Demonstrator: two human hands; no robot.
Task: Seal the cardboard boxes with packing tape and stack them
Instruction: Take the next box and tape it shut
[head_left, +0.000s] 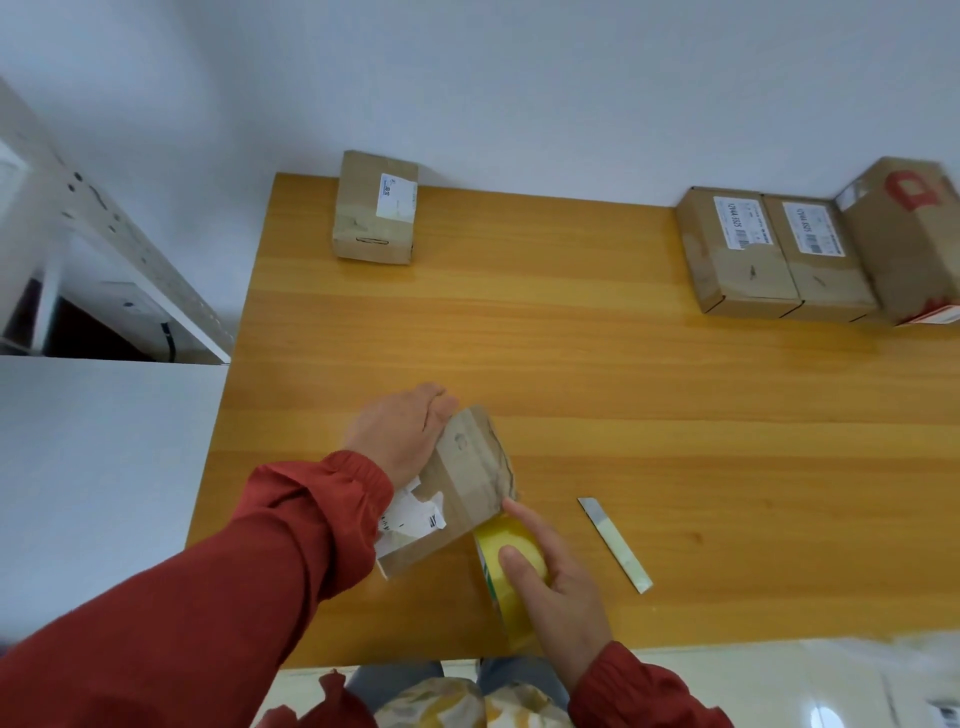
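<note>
I have my left hand (400, 434) pressed flat against the far side of a small cardboard box (457, 488) near the front edge of the wooden table (571, 364), fingers spread over the cardboard to steady it, not wrapped around it. My right hand (553, 582) is closed around the roll of yellowish packing tape (506, 566), thumb on its face, with the roll touching the box's near corner. I judge I'm laying a strip along the box's top seam, where a band of tape already looks wrinkled toward the right edge.

To do this well I'd keep the left palm firm so the box doesn't slide or tip, pull the roll in line with the seam, keep the strip taut, then rub it down to flatten the creases. The torn white label (410, 519) hanging at the box's near left end could catch under the tape, so I'd keep clear of it.

A knife blade (615, 543) lies bare on the table just right of my right hand, near enough to mind when I reach for it to cut. One box (375, 208) stands at the far edge by the wall, and three more boxes (810, 254) sit touching in a row at the far right. Nothing lies between me and those, so stacking looks unobstructed
</note>
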